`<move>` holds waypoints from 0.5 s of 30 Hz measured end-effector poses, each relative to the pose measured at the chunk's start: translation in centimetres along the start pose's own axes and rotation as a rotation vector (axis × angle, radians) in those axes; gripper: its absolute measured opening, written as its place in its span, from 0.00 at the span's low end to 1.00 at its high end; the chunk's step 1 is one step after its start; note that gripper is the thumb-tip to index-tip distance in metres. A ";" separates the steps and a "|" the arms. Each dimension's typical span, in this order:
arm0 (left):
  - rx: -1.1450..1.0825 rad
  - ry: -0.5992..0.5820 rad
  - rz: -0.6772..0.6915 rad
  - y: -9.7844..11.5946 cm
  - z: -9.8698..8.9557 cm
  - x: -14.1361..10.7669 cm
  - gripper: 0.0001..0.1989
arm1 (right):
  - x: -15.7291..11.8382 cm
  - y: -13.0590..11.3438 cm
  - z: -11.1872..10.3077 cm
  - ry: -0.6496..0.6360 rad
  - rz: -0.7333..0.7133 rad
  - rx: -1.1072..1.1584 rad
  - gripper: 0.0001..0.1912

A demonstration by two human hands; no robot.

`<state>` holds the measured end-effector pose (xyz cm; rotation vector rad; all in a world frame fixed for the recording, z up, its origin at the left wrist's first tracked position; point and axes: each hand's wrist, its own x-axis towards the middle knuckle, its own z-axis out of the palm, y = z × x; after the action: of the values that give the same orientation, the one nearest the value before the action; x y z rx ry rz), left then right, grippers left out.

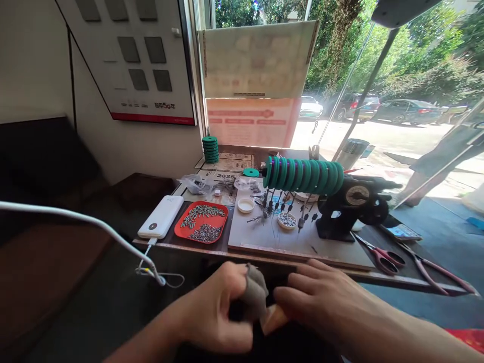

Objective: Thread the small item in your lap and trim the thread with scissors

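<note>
My left hand (223, 312) is closed, its fingers curled and blurred, in front of the table edge at the bottom middle. A grey cloth-like cover (256, 290) wraps one of its fingers. Close beside it, my right hand (315, 297) is bent over with the fingers together, its thumb tip pointing at the left hand. Whatever the fingers pinch, if anything, is too small or hidden to make out. Beyond them on a pale board (260, 239) stands a black hand-cranked winder (338, 212) carrying a row of green foam spools (304, 174). Dark weights hang on thin lines below the spools.
A red tray (179, 229) of small metal parts lies left of the board, beside a white power bank (162, 217) with a cable. Round dishes (245, 205) sit on the board. Scissors (381, 257) and pliers (429, 269) lie right. Stacked green spools (210, 149) stand behind.
</note>
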<state>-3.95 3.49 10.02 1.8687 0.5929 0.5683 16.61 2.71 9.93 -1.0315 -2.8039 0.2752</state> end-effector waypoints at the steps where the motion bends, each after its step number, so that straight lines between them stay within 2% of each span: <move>1: -0.134 -0.008 0.043 -0.5 -0.3 1.0 0.07 | -0.1 0.3 -0.7 -0.090 0.075 0.177 0.13; 2: -0.185 0.041 0.073 -1.1 -0.3 1.8 0.06 | -0.3 0.4 -1.3 -0.148 0.180 0.342 0.14; 3: -0.226 0.140 0.075 -1.8 0.2 2.4 0.04 | -0.3 0.3 -1.8 -0.178 0.301 0.483 0.15; 5: -0.242 0.348 0.072 -3.1 2.2 2.6 0.03 | -0.1 -0.1 -2.3 -0.146 0.501 0.671 0.16; 6: -0.124 0.476 0.061 -3.5 3.4 2.3 0.04 | 0.2 -0.3 -2.3 -0.128 0.551 0.718 0.16; 8: 0.203 0.592 0.133 -3.6 5.6 1.2 0.05 | 0.9 -0.7 -2.3 -0.164 0.556 0.771 0.18; 9: 0.325 0.651 0.112 -3.5 6.4 0.6 0.07 | 1.3 -0.8 -2.1 -0.215 0.526 0.791 0.20; 11: 0.451 0.606 0.023 -3.0 7.5 -0.4 0.13 | 2.3 -0.9 -1.5 -0.326 0.496 0.772 0.28; 12: 0.454 0.580 -0.041 -2.8 7.8 -0.8 0.16 | 2.8 -0.9 -1.0 -0.335 0.524 0.703 0.33; 14: 0.362 0.572 -0.179 -2.8 8.3 -1.1 0.21 | 3.7 -0.9 0.3 -0.251 0.607 0.454 0.38; 15: 0.276 0.612 -0.251 -3.0 8.6 -1.1 0.22 | 4.2 -0.9 1.0 -0.187 0.642 0.321 0.39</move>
<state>0.24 -2.20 4.17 1.8222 1.3445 0.9327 12.73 4.66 9.46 -1.8549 -2.3584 0.8923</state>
